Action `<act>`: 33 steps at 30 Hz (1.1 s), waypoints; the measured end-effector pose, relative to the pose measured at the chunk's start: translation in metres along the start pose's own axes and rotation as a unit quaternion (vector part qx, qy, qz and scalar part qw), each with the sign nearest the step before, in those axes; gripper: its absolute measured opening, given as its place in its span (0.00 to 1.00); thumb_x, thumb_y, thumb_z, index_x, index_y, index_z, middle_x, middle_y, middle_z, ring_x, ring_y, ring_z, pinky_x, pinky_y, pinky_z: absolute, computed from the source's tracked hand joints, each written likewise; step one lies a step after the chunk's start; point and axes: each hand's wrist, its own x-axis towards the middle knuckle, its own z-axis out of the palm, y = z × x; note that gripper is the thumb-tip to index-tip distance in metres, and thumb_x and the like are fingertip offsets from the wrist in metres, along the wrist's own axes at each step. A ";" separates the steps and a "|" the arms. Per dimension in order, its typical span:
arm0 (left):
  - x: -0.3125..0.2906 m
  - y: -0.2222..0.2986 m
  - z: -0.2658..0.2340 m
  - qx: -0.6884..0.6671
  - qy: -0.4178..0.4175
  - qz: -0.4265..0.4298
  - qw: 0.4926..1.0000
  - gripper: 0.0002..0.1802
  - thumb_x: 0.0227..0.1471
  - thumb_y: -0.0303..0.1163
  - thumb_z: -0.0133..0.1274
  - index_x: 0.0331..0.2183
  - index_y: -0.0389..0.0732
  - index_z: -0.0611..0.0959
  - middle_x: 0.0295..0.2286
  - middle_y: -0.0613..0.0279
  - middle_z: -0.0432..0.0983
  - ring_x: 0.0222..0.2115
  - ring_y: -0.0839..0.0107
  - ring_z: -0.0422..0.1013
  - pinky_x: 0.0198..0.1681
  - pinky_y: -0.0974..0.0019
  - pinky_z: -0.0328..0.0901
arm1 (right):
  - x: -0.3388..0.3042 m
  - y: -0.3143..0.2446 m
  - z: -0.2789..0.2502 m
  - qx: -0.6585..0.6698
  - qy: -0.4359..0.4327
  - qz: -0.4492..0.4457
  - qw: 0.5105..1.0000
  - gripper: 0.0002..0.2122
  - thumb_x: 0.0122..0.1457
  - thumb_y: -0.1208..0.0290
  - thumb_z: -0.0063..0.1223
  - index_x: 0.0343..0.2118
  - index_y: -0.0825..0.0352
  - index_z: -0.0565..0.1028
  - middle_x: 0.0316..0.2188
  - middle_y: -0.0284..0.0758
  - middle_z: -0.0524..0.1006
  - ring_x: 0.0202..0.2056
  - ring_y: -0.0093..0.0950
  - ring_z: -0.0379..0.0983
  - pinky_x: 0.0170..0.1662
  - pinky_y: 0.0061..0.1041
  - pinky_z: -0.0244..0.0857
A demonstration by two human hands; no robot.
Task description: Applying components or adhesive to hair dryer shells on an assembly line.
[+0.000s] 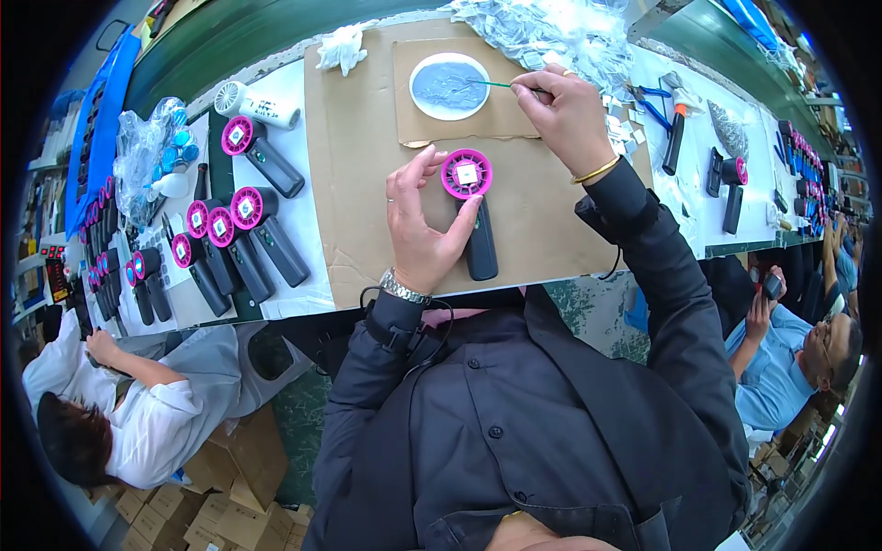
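A black handheld fan point(480, 243) with a pink round head lies on brown cardboard in front of me, a small white square at the head's centre. My left hand point(423, 220) steadies it, thumb against the lower rim and fingers at the head's left side. Beyond the fan, a white plate point(448, 112) of grey paste point(450, 84) rests on a smaller cardboard piece. My right hand point(568, 115) pinches a thin green stick point(496, 84), its tip in the paste near the plate's right side. Small white square pieces point(625, 133) lie scattered beside my right wrist.
Several similar pink-headed fans point(248, 209) lie to the left, near a white cylindrical part point(257, 106). Clear plastic bags point(551, 37) heap at the far edge. Pliers point(650, 99) and an orange-and-black tool point(676, 133) lie right. Co-workers sit on both sides.
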 end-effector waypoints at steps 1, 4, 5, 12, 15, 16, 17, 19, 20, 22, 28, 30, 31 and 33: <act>0.000 0.000 0.000 -0.003 0.001 -0.002 1.000 0.46 0.49 0.29 0.76 0.66 0.37 0.72 0.55 0.53 0.80 0.54 0.58 0.72 0.56 0.56 0.68 | 0.000 0.000 0.000 0.012 -0.006 0.007 1.000 0.08 0.65 0.69 0.67 0.41 0.69 0.88 0.24 0.34 0.77 0.25 0.26 0.70 0.30 0.29 0.63; 0.000 0.000 0.000 -0.006 0.000 -0.005 1.000 0.46 0.49 0.29 0.75 0.66 0.37 0.72 0.55 0.53 0.80 0.54 0.58 0.72 0.56 0.56 0.68 | -0.002 0.000 0.001 0.041 -0.021 0.039 0.998 0.09 0.66 0.68 0.67 0.42 0.69 0.89 0.24 0.32 0.78 0.25 0.23 0.70 0.30 0.27 0.63; 0.000 0.000 0.000 -0.006 0.000 -0.005 1.000 0.46 0.49 0.29 0.75 0.66 0.37 0.72 0.55 0.53 0.80 0.54 0.58 0.72 0.56 0.56 0.68 | -0.001 0.000 0.001 0.058 -0.030 0.062 0.996 0.10 0.66 0.68 0.68 0.42 0.69 0.89 0.25 0.31 0.80 0.25 0.22 0.70 0.31 0.25 0.63; 0.001 0.001 0.000 -0.007 0.000 -0.003 1.000 0.46 0.50 0.28 0.75 0.67 0.38 0.72 0.55 0.54 0.80 0.55 0.58 0.73 0.56 0.56 0.68 | -0.004 0.013 0.011 0.172 -0.061 0.203 0.962 0.12 0.68 0.66 0.68 0.42 0.71 0.89 0.26 0.26 0.81 0.26 0.17 0.69 0.32 0.21 0.62; 0.001 0.000 0.001 -0.007 -0.001 -0.002 1.000 0.46 0.50 0.28 0.75 0.67 0.38 0.72 0.56 0.54 0.80 0.55 0.58 0.73 0.56 0.56 0.68 | -0.004 0.016 0.010 0.267 -0.051 0.262 0.926 0.12 0.68 0.66 0.68 0.42 0.72 0.89 0.24 0.24 0.78 0.25 0.16 0.67 0.31 0.20 0.60; 0.001 0.000 0.001 -0.007 0.000 -0.002 1.000 0.46 0.50 0.28 0.75 0.67 0.38 0.72 0.56 0.54 0.80 0.55 0.58 0.73 0.56 0.56 0.68 | -0.003 0.015 0.003 0.319 -0.073 0.300 0.896 0.11 0.69 0.66 0.67 0.42 0.72 0.89 0.24 0.23 0.75 0.25 0.15 0.64 0.31 0.20 0.58; 0.001 0.000 0.001 -0.007 0.001 -0.002 1.000 0.46 0.50 0.28 0.75 0.66 0.38 0.72 0.56 0.54 0.80 0.55 0.58 0.73 0.56 0.56 0.68 | -0.002 0.013 -0.005 0.370 -0.094 0.337 0.861 0.11 0.69 0.67 0.67 0.43 0.72 0.88 0.23 0.22 0.72 0.25 0.15 0.62 0.31 0.19 0.57; 0.000 -0.001 0.000 -0.007 0.004 -0.001 1.000 0.46 0.50 0.28 0.75 0.66 0.38 0.72 0.56 0.54 0.80 0.55 0.59 0.73 0.56 0.56 0.68 | -0.001 0.014 -0.009 0.418 -0.114 0.371 0.822 0.10 0.69 0.68 0.66 0.43 0.72 0.87 0.23 0.21 0.70 0.24 0.14 0.60 0.30 0.19 0.55; 0.000 -0.001 0.000 -0.006 0.002 0.000 1.000 0.46 0.50 0.28 0.75 0.66 0.38 0.72 0.56 0.54 0.80 0.55 0.59 0.73 0.56 0.56 0.68 | -0.002 0.015 -0.010 0.461 -0.111 0.389 0.790 0.10 0.69 0.68 0.66 0.43 0.72 0.87 0.23 0.20 0.69 0.24 0.14 0.58 0.30 0.20 0.53; 0.000 -0.001 0.000 -0.006 -0.001 0.001 1.000 0.46 0.50 0.28 0.75 0.66 0.38 0.72 0.56 0.54 0.80 0.56 0.59 0.73 0.56 0.56 0.68 | -0.001 0.015 -0.011 0.543 -0.105 0.422 0.719 0.10 0.68 0.70 0.66 0.43 0.72 0.87 0.22 0.20 0.66 0.23 0.14 0.54 0.28 0.21 0.50; 0.000 0.000 0.000 -0.007 0.001 -0.001 1.000 0.45 0.50 0.28 0.75 0.67 0.39 0.72 0.56 0.54 0.80 0.56 0.59 0.73 0.57 0.56 0.68 | -0.004 0.009 -0.024 0.561 -0.101 0.429 0.701 0.11 0.72 0.71 0.61 0.49 0.74 0.82 0.25 0.20 0.61 0.25 0.13 0.54 0.31 0.19 0.51; 0.001 0.000 0.000 -0.007 0.001 -0.001 1.000 0.45 0.50 0.28 0.75 0.67 0.39 0.72 0.56 0.54 0.80 0.57 0.59 0.73 0.57 0.56 0.68 | -0.003 0.008 -0.027 0.561 -0.096 0.426 0.703 0.11 0.72 0.71 0.60 0.50 0.75 0.82 0.26 0.20 0.61 0.25 0.13 0.54 0.31 0.19 0.51; 0.001 0.000 0.001 -0.007 0.002 -0.001 1.000 0.45 0.50 0.28 0.75 0.67 0.39 0.72 0.56 0.54 0.80 0.57 0.59 0.73 0.57 0.56 0.68 | -0.003 0.008 -0.029 0.561 -0.097 0.426 0.703 0.11 0.72 0.71 0.60 0.50 0.75 0.82 0.26 0.20 0.61 0.25 0.13 0.54 0.31 0.19 0.51; 0.000 0.000 0.002 -0.012 0.004 0.000 1.000 0.45 0.50 0.29 0.75 0.67 0.39 0.72 0.56 0.55 0.80 0.56 0.59 0.73 0.57 0.56 0.68 | -0.004 0.006 -0.036 0.582 -0.095 0.420 0.689 0.11 0.73 0.71 0.60 0.49 0.75 0.82 0.25 0.20 0.60 0.25 0.13 0.54 0.31 0.20 0.51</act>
